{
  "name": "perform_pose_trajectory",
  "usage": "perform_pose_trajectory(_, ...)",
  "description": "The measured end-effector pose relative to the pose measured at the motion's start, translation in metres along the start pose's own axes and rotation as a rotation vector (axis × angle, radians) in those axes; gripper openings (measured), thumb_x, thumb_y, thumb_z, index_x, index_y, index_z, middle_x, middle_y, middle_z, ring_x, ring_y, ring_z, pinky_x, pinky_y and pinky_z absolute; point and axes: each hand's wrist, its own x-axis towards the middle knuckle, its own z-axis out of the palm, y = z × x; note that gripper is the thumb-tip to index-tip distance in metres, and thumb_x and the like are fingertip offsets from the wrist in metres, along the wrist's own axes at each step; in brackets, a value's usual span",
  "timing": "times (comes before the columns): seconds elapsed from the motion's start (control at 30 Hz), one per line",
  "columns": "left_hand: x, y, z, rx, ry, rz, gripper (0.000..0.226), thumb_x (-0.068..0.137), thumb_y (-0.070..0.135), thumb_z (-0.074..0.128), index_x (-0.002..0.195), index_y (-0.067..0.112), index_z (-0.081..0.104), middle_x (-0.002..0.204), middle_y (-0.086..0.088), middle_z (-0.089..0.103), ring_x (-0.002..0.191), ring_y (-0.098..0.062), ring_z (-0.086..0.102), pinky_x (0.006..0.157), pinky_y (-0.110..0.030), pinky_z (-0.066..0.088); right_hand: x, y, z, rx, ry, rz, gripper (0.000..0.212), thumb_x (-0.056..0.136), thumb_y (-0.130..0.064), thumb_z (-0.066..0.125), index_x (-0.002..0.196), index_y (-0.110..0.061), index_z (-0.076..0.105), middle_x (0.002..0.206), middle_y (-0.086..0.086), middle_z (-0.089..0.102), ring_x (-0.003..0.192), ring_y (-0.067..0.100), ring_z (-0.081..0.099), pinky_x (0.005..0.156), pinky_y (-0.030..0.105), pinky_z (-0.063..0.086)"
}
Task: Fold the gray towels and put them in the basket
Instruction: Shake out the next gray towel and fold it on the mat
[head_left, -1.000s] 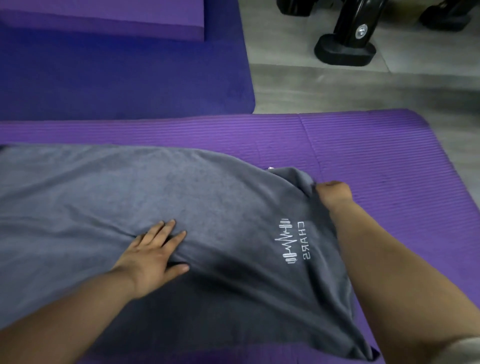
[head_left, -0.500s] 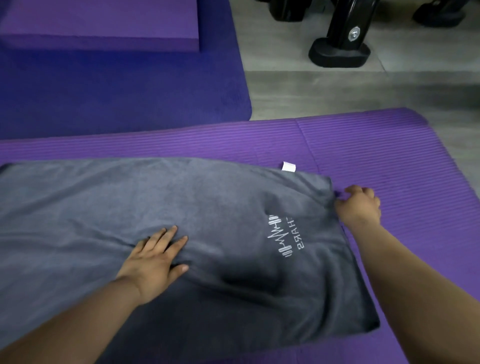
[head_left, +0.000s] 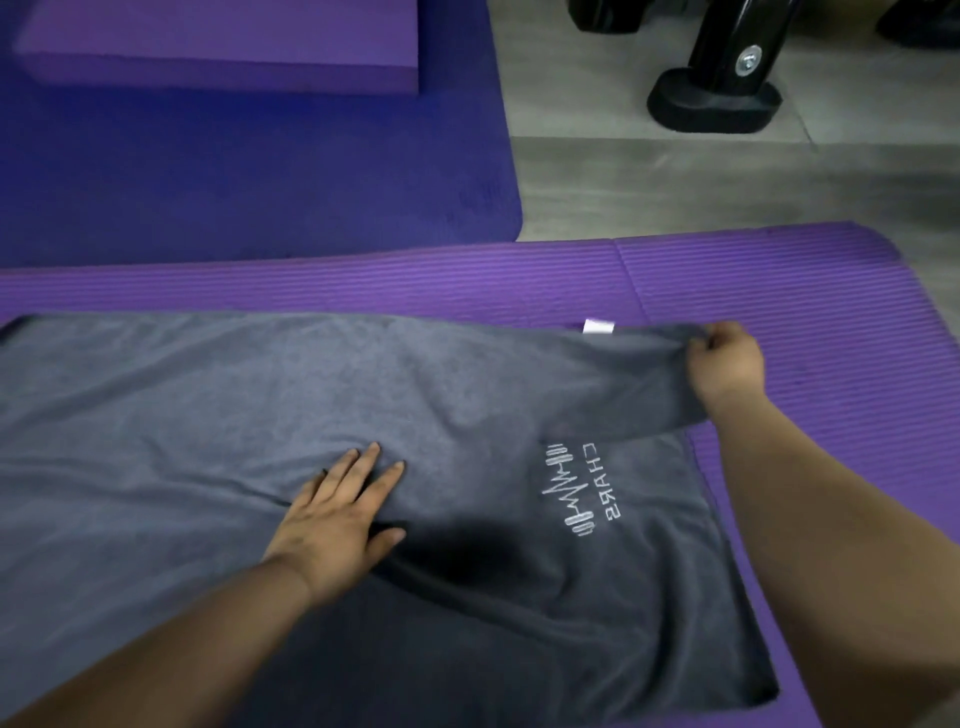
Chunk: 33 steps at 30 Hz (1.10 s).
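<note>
Towel corner (head_left: 667, 340) higher in right hand (head_left: 727, 361)

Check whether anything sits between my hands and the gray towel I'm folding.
Nothing visible does. The left hand presses flat on the gray towel, and the right hand pinches its far right corner, lifted off the purple mat. No basket shows, so that path cannot be judged.

flat left hand (head_left: 337, 525), curled right hand (head_left: 727, 364)

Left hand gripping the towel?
No, the left hand presses flat with straight fingers on the gray towel, while the right hand pinches its far corner.
</note>
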Motion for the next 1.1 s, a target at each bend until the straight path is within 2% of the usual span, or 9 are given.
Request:
perform_pose_trajectory(0.1,0.006,0.004,-0.003,0.006,0.004,-0.002,0.098,0.053,0.068,-0.009,0.144,0.031,-0.011,0.154,0.002,-0.02,0.144,-0.014,-0.012,0.116,-0.03,0.0,0.012,-0.015,-0.013,0.144,0.132,-0.097,0.027,0.093,-0.01,0.041,0.113,0.003,0.053,0.116,0.023,0.059,0.109,0.034,0.053,0.085,0.032,0.033)
perform_pose_trajectory(0.2,0.01,0.008,-0.007,0.045,-0.019,-0.013,0.071,0.089,0.06,0.022,0.144,0.029,-0.011,0.153,0.0,-0.021,0.143,-0.016,-0.013,0.116,-0.031,-0.001,0.02,-0.01,-0.012,0.21,-0.046,-0.079,0.044,0.093,-0.014,0.046,0.135,-0.004,0.036,0.133,0.017,0.049,0.123,0.028,0.047,0.099,0.028,0.034)
perform_pose_trajectory(0.37,0.014,0.013,-0.006,0.093,-0.023,-0.017,0.072,0.092,0.053,0.03,0.144,0.027,-0.012,0.153,-0.001,-0.023,0.143,-0.018,-0.015,0.117,-0.033,-0.001,-0.019,0.07,-0.007,-0.038,-0.131,0.127,0.062,0.086,-0.016,0.057,0.139,-0.001,0.03,0.136,0.024,0.045,0.128,0.034,0.041,0.109,0.041,0.031)
perform_pose_trajectory(0.5,0.013,0.014,-0.003,0.152,-0.038,-0.034,0.076,0.092,0.054,0.03,0.144,0.025,-0.016,0.153,-0.003,-0.024,0.143,-0.02,-0.015,0.117,-0.034,-0.001,-0.097,0.119,-0.021,-0.161,0.002,0.278,0.049,0.083,-0.019,0.062,0.124,0.002,0.047,0.125,0.03,0.048,0.121,0.041,0.042,0.1,0.04,0.033)
perform_pose_trajectory(0.73,0.012,0.012,-0.007,0.327,-0.006,0.002,0.08,0.088,0.062,0.027,0.144,0.026,-0.016,0.154,-0.004,-0.018,0.144,-0.022,-0.012,0.117,-0.037,-0.002,-0.128,0.14,-0.034,-0.173,-0.288,0.23,0.024,0.087,-0.006,0.056,0.066,-0.013,0.044,0.095,0.029,0.061,0.099,0.038,0.058,0.071,0.034,0.033)
perform_pose_trajectory(0.8,0.011,0.005,-0.012,0.301,-0.018,0.01,0.082,0.087,0.062,0.031,0.144,0.025,-0.015,0.154,-0.004,-0.018,0.144,-0.021,-0.009,0.117,-0.035,0.0,-0.113,0.141,-0.053,-0.158,-0.203,0.226,0.005,0.086,-0.001,0.056,0.082,0.002,0.058,0.101,0.032,0.062,0.101,0.039,0.058,0.077,0.036,0.038)
perform_pose_trajectory(0.9,0.003,-0.003,-0.014,0.232,-0.018,0.0,0.085,0.086,0.059,0.038,0.144,0.025,-0.015,0.154,-0.004,-0.017,0.144,-0.021,-0.007,0.117,-0.034,0.003,-0.105,0.145,-0.073,-0.156,-0.148,0.263,0.037,0.084,-0.005,0.06,0.118,0.007,0.051,0.111,0.032,0.059,0.109,0.04,0.055,0.088,0.038,0.041)
perform_pose_trajectory(1.0,-0.009,-0.003,-0.002,0.209,-0.018,-0.014,0.083,0.088,0.059,0.036,0.144,0.025,-0.016,0.154,-0.004,-0.018,0.144,-0.02,-0.007,0.117,-0.033,0.002,-0.125,0.144,-0.061,-0.432,0.069,0.026,0.052,0.08,-0.02,0.057,0.126,0.001,0.048,0.118,0.031,0.055,0.109,0.046,0.052,0.089,0.047,0.044)
perform_pose_trajectory(1.1,-0.019,-0.001,0.008,0.176,-0.018,-0.034,0.078,0.09,0.058,0.029,0.143,0.025,-0.017,0.154,-0.004,-0.019,0.144,-0.019,-0.008,0.117,-0.033,0.001,-0.158,0.146,-0.019,-0.497,-0.1,-0.45,0.055,0.078,-0.041,0.04,0.121,-0.007,0.045,0.12,0.027,0.059,0.109,0.036,0.049,0.094,0.041,0.039)
